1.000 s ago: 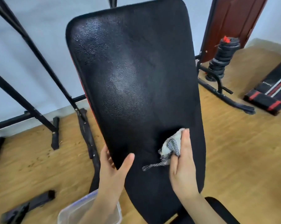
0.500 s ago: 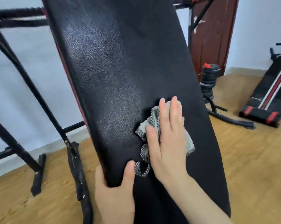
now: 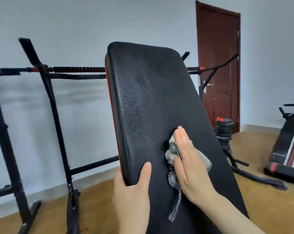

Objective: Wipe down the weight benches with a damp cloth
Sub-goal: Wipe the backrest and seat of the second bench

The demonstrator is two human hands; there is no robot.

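Note:
A black padded bench backrest [image 3: 142, 98] with a red side edge stands steeply inclined in the middle of the view. My left hand [image 3: 132, 191] grips its left edge, thumb on the front face and fingers hidden behind. My right hand [image 3: 188, 159] lies flat with straight fingers on a grey-white cloth [image 3: 172, 152], pressing it against the pad. A patterned strip of the cloth hangs down below the hand.
A black barbell rack [image 3: 58, 115] with a bar stands behind and to the left. A stack of weight plates [image 3: 224, 130] sits by a dark red door [image 3: 218, 65]. Another bench [image 3: 289, 149] with red and white stripes leans at the right. The floor is wood.
My right hand has slid the cloth up the pad, and the view has tilted up so the pad's top edge shows. My left hand keeps its grip on the left edge.

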